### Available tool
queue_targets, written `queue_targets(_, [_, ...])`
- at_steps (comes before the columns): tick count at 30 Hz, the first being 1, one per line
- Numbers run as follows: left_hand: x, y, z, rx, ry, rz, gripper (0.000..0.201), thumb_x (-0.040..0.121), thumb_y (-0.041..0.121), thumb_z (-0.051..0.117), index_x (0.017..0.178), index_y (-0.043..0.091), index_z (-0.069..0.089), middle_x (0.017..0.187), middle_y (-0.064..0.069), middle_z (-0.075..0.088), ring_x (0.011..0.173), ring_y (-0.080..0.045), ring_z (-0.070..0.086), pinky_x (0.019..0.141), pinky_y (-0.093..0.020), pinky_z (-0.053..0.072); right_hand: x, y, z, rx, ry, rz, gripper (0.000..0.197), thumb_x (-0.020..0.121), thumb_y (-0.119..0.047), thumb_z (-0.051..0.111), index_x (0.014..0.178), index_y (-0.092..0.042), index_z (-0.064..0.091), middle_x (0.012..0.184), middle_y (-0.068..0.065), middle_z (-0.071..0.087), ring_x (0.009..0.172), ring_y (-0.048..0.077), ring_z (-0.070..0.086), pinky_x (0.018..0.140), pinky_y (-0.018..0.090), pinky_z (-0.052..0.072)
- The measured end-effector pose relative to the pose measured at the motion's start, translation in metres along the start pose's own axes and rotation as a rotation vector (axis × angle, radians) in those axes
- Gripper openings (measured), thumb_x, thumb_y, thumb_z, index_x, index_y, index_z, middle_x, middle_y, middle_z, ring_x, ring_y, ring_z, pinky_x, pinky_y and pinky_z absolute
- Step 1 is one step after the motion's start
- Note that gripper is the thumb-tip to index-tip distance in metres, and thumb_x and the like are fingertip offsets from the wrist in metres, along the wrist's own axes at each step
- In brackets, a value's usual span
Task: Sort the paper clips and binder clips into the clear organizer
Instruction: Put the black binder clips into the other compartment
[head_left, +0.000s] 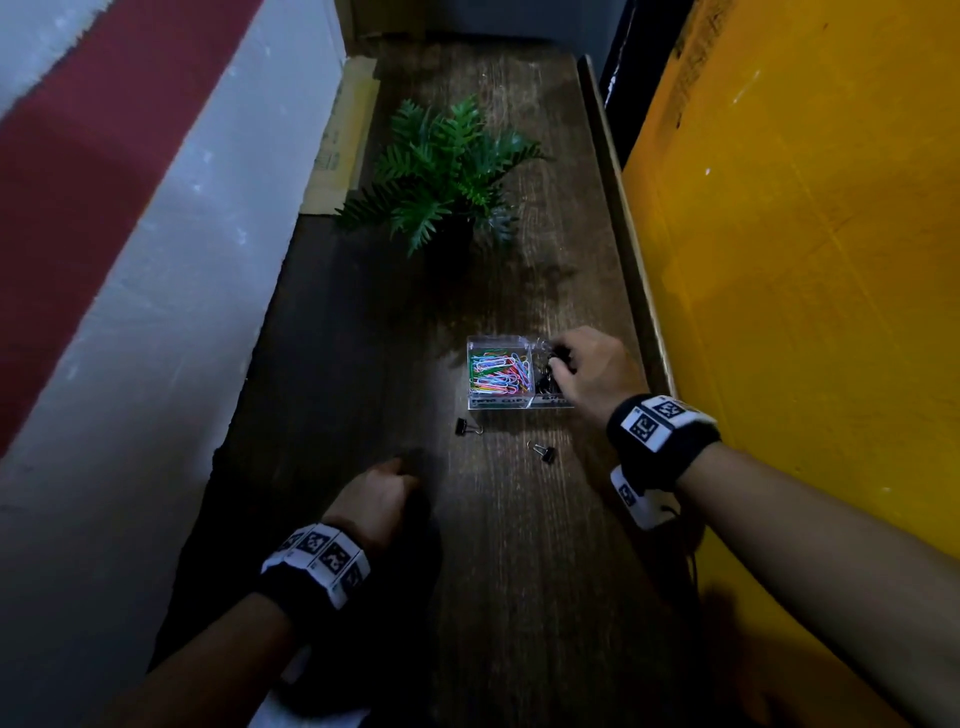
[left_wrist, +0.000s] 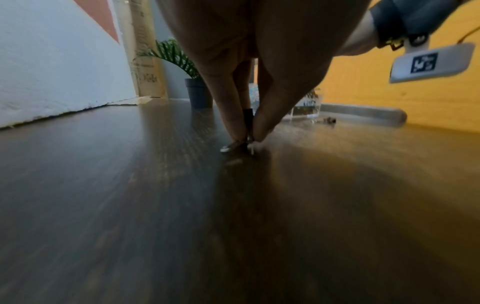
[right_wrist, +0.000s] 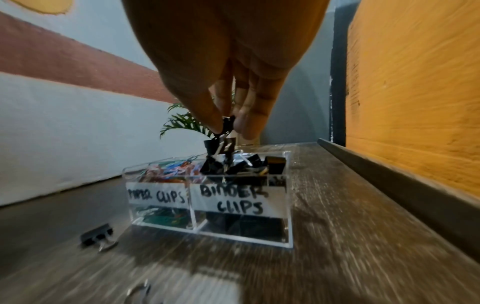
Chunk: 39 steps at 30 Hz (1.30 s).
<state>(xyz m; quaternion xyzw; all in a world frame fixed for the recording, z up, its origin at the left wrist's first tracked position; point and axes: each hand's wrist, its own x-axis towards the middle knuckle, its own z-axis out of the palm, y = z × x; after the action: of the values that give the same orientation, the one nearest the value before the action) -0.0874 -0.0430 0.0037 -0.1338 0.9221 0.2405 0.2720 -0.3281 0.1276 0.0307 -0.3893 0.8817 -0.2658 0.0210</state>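
Right hand (right_wrist: 228, 67) pinches a black binder clip (right_wrist: 226, 125) just above the organizer (head_left: 519, 402), over the side labelled binder clips. Best to drop it low and straight so it stays off the paper clips (head_left: 498, 371) next door. Left hand (left_wrist: 249, 61) has a pinching grip on another clip (left_wrist: 248, 120) against the desk (head_left: 519, 571); lift cleanly. Two binder clips (head_left: 467, 427) remain near the organizer.

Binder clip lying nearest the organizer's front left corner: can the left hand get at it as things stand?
Probably not right away. The table between the left hand and that binder clip is bare, so the path is free, but its fingers already pinch another small clip at the tabletop, so the grip is taken.
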Motion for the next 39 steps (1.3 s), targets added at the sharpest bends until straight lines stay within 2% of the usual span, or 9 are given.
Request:
queue_targets(3, [0.004, 0.001, -0.003, -0.016, 0.081, 0.017, 0.020, 0.087, 0.033, 0.060, 0.106, 0.028, 0.065, 0.121, 0.004, 0.053, 0.102, -0.012, 0.055, 0.091, -0.027, 0.045, 0.006, 0.007, -0.004, -0.011, 0.015, 0.069, 0.019, 0.082, -0.010, 0.066, 0.101, -0.008, 0.068, 0.097, 0.008, 0.067, 0.086, 0.020, 0.061, 0.080, 0.030, 0.050])
queue_targets(8, [0.019, 0.030, -0.035, -0.071, 0.345, 0.062, 0.023, 0.084, 0.014, 0.061, 0.105, 0.017, 0.071, 0.103, -0.007, 0.063, 0.094, -0.026, 0.062, 0.083, -0.029, 0.047, 0.000, 0.013, 0.002, -0.114, -0.147, 0.163, 0.026, 0.084, -0.014, 0.065, 0.110, -0.015, 0.066, 0.103, 0.004, 0.065, 0.097, 0.022, 0.059, 0.086, 0.037, 0.050])
queue_targets(13, [0.062, 0.088, -0.086, -0.089, 0.537, 0.191, 0.026, 0.082, 0.008, 0.061, 0.104, 0.018, 0.071, 0.099, -0.008, 0.066, 0.093, -0.024, 0.062, 0.083, -0.032, 0.047, -0.021, 0.015, -0.010, -0.041, -0.013, 0.195, 0.029, 0.081, -0.017, 0.070, 0.109, -0.012, 0.065, 0.102, 0.005, 0.063, 0.094, 0.020, 0.058, 0.083, 0.031, 0.048])
queue_targets(18, [0.116, 0.135, -0.108, -0.028, 0.452, 0.210, 0.031, 0.083, 0.001, 0.058, 0.107, 0.017, 0.068, 0.107, -0.009, 0.066, 0.095, -0.025, 0.063, 0.084, -0.037, 0.053, -0.071, 0.015, -0.012, 0.050, -0.011, 0.290, 0.024, 0.084, -0.018, 0.066, 0.108, -0.018, 0.064, 0.102, -0.004, 0.059, 0.090, 0.011, 0.055, 0.078, 0.026, 0.048])
queue_targets(24, [0.137, 0.144, -0.097, 0.046, 0.338, 0.220, 0.026, 0.083, 0.011, 0.061, 0.107, 0.019, 0.066, 0.108, -0.008, 0.060, 0.098, -0.027, 0.060, 0.084, -0.037, 0.051, -0.102, 0.004, 0.016, -0.047, -0.317, 0.184, 0.021, 0.085, -0.018, 0.060, 0.105, -0.014, 0.065, 0.107, 0.001, 0.057, 0.099, 0.018, 0.055, 0.088, 0.033, 0.049])
queue_targets(28, [0.112, 0.114, -0.098, -0.191, 0.671, 0.327, 0.018, 0.080, 0.017, 0.065, 0.097, 0.021, 0.069, 0.098, -0.001, 0.059, 0.087, -0.019, 0.059, 0.077, -0.033, 0.051, -0.098, 0.000, 0.034, -0.100, -0.332, 0.131, 0.027, 0.084, -0.023, 0.062, 0.106, -0.008, 0.066, 0.107, 0.008, 0.057, 0.102, 0.027, 0.054, 0.085, 0.040, 0.051])
queue_targets(31, [0.079, 0.072, -0.081, -0.311, 0.858, 0.296, 0.009, 0.077, 0.012, 0.067, 0.083, 0.019, 0.069, 0.081, 0.003, 0.060, 0.072, -0.015, 0.060, 0.068, -0.027, 0.049, -0.095, 0.001, 0.043, -0.092, -0.309, 0.086, 0.021, 0.083, -0.017, 0.061, 0.101, -0.009, 0.068, 0.097, 0.009, 0.058, 0.093, 0.029, 0.054, 0.077, 0.044, 0.052])
queue_targets(35, [0.053, 0.028, -0.028, -0.239, 0.742, 0.174, 0.013, 0.077, 0.012, 0.066, 0.087, 0.020, 0.069, 0.082, 0.002, 0.060, 0.070, -0.022, 0.062, 0.064, -0.032, 0.053, -0.097, 0.001, 0.046, -0.062, -0.310, 0.055, 0.022, 0.086, -0.017, 0.057, 0.103, -0.009, 0.069, 0.096, 0.013, 0.061, 0.094, 0.032, 0.055, 0.080, 0.044, 0.050])
queue_targets(39, [0.057, 0.026, 0.002, -0.001, 0.480, 0.225, 0.030, 0.088, 0.024, 0.058, 0.117, 0.021, 0.062, 0.122, -0.003, 0.056, 0.111, -0.024, 0.053, 0.084, -0.038, 0.051, -0.102, 0.001, 0.045, -0.057, -0.309, 0.053, 0.019, 0.086, -0.014, 0.059, 0.101, -0.009, 0.069, 0.097, 0.010, 0.061, 0.094, 0.028, 0.055, 0.080, 0.043, 0.051])
